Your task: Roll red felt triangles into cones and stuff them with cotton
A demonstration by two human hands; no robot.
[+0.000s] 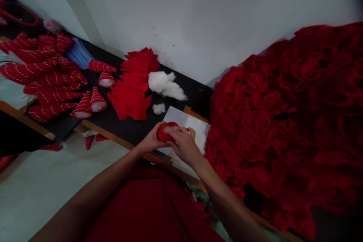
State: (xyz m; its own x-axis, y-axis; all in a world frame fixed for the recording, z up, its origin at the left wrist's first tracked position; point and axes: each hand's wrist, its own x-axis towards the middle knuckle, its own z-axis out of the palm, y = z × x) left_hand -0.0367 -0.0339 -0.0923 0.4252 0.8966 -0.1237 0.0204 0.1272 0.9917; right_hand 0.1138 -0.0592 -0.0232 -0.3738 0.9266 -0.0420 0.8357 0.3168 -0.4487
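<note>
A small red felt cone (163,133) is held over the near edge of the table, its open end facing up with white stuffing showing inside. My left hand (151,138) wraps around the cone's left side. At the opening, my right hand (183,141) has its fingers bent over the white stuffing (171,128), pressing at it; the fingertips are partly hidden. Just beyond, a small tuft of stuffing (159,108) and a larger white clump (166,84) lie on the black tabletop.
Flat red felt pieces (132,87) are stacked beyond my left hand. Striped stuffed cones (56,75) pile up at the left beside blue sticks (80,53). A huge heap of red felt (283,121) fills the right. A white board (195,124) lies under my right hand.
</note>
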